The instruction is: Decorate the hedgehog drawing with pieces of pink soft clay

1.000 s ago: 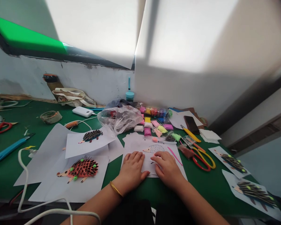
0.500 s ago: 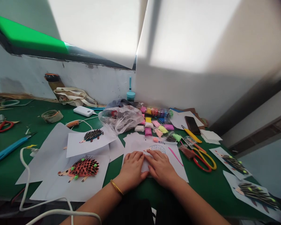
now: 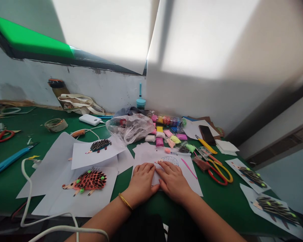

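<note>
Both hands rest side by side on a white sheet of paper [image 3: 192,185] at the front of the green table. My left hand [image 3: 142,179] lies flat with its fingers forward, a yellow bracelet on the wrist. My right hand [image 3: 173,178] is also flat, its fingertips over the lower edge of a hedgehog drawing [image 3: 170,160]. The drawing has a blue-outlined, patterned back and a small pale face; its lower part is hidden by my fingers. A thin pink clay strip [image 3: 189,168] lies on the same sheet, right of my right hand. Neither hand holds anything visible.
Several colored clay packets [image 3: 160,142] lie behind the sheet, beside a clear plastic bag [image 3: 131,127]. Red and yellow scissors [image 3: 221,171], a yellow cutter [image 3: 206,144] and a phone [image 3: 207,134] are to the right. A finished hedgehog picture [image 3: 91,181] and a white cable [image 3: 29,188] are at left.
</note>
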`<act>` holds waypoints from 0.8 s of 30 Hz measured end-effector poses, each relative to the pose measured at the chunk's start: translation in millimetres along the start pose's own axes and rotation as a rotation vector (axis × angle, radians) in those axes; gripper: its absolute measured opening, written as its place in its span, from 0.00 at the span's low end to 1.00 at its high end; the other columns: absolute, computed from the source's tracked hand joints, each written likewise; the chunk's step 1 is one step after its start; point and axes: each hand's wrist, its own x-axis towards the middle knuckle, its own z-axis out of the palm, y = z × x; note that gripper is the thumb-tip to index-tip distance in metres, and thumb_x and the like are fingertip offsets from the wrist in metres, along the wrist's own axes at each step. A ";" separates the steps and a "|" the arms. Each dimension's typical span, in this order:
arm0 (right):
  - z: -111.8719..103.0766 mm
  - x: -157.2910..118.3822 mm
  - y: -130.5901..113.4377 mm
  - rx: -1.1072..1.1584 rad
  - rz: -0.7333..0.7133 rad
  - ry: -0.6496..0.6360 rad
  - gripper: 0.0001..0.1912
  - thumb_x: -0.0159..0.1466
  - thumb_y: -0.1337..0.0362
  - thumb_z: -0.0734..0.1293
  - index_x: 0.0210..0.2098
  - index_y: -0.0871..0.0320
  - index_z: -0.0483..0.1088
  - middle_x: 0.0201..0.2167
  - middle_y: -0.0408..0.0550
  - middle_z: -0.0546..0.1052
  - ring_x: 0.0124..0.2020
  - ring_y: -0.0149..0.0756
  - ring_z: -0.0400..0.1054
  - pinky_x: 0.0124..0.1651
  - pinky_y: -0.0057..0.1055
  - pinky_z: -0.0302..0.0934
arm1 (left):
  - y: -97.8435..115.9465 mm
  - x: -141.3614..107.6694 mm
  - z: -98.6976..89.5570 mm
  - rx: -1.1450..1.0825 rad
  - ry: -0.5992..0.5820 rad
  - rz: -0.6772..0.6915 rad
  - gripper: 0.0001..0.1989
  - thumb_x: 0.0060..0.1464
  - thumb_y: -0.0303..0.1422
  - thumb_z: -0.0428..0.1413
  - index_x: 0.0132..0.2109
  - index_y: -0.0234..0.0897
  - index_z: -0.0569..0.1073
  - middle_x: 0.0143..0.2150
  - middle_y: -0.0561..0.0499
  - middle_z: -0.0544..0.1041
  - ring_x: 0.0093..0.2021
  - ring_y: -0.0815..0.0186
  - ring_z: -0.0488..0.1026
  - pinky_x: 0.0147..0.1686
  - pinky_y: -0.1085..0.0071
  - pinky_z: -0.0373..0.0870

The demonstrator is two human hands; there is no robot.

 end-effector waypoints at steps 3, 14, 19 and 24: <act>-0.4 0.0 0.3 0.017 0.022 0.024 0.17 0.66 0.63 0.61 0.54 0.49 0.71 0.66 0.46 0.64 0.65 0.46 0.55 0.62 0.47 0.51 | -0.3 0.2 -0.1 -0.008 0.000 -0.003 0.29 0.55 0.44 0.57 0.62 0.39 0.66 0.63 0.44 0.67 0.63 0.52 0.60 0.61 0.53 0.54; -0.2 1.9 -1.2 -0.025 -0.003 0.022 0.22 0.66 0.62 0.62 0.59 0.49 0.67 0.66 0.47 0.64 0.65 0.47 0.55 0.60 0.47 0.52 | -0.3 1.5 3.6 -0.057 0.054 -0.040 0.34 0.54 0.41 0.58 0.65 0.37 0.60 0.62 0.41 0.69 0.63 0.53 0.64 0.63 0.52 0.52; -2.9 -1.6 3.6 -0.047 0.000 0.042 0.16 0.66 0.62 0.61 0.52 0.48 0.72 0.66 0.46 0.64 0.65 0.48 0.55 0.58 0.48 0.52 | -0.8 -0.2 2.2 -0.040 0.027 -0.032 0.34 0.53 0.43 0.60 0.63 0.36 0.62 0.62 0.41 0.70 0.64 0.51 0.62 0.64 0.49 0.51; -2.5 1.2 4.1 -0.050 -0.001 0.025 0.17 0.67 0.62 0.61 0.53 0.47 0.71 0.66 0.45 0.63 0.66 0.48 0.54 0.58 0.48 0.52 | 0.0 -1.2 2.0 -0.050 0.018 -0.006 0.26 0.53 0.42 0.61 0.57 0.38 0.69 0.62 0.43 0.70 0.65 0.51 0.61 0.66 0.48 0.48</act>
